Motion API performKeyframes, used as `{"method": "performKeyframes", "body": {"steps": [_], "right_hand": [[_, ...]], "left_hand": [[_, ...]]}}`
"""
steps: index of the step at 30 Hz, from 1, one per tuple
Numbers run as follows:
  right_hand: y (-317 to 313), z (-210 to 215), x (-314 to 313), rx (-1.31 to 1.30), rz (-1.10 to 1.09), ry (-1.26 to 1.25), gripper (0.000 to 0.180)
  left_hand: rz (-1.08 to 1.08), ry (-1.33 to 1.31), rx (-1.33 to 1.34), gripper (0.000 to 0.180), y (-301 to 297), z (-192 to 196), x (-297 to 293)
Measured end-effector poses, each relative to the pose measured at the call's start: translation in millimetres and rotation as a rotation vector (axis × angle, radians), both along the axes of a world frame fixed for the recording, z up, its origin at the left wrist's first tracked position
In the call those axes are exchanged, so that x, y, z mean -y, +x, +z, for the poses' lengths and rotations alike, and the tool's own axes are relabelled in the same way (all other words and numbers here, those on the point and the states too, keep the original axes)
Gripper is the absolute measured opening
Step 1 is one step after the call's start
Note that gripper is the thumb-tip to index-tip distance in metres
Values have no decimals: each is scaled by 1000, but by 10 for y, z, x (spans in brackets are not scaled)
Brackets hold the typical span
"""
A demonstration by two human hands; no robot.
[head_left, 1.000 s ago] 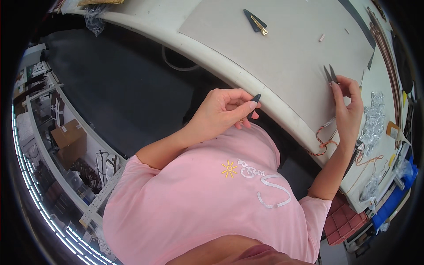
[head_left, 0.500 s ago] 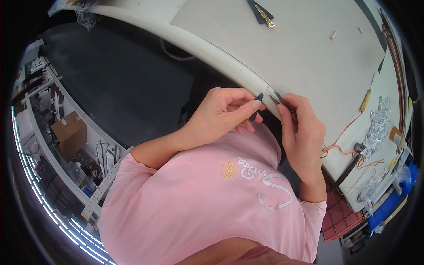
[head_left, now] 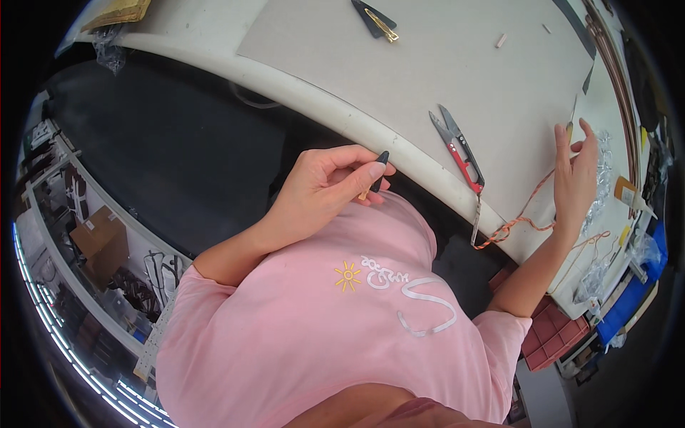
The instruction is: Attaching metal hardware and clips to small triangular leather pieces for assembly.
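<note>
One item, a dark clip (head_left: 383, 158), is pinched in the left hand (head_left: 314, 191); the right hand (head_left: 576, 175), fingers parted at the far-right awl (head_left: 570, 130), appears at tool pickup, next requiring closure.

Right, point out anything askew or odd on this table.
The orange cord looks bunched and twisted at the near edge of the table, below the scissors, and part droops past that edge, where it might snag. I see no spill or damage.
</note>
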State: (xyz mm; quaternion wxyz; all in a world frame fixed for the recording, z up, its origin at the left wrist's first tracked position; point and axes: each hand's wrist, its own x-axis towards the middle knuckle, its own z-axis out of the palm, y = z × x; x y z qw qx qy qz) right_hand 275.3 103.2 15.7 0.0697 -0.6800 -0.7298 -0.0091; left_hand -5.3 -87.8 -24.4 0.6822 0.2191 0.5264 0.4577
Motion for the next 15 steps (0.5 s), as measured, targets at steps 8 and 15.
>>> {"method": "performKeyframes", "body": {"steps": [8, 15], "right_hand": [[373, 47, -183, -146, 114, -274, 26], [198, 711, 184, 59, 508, 22, 22]], "left_hand": [[-79, -81, 15, 25, -79, 75, -71], [-33, -110, 10, 23, -58, 49, -43]]}}
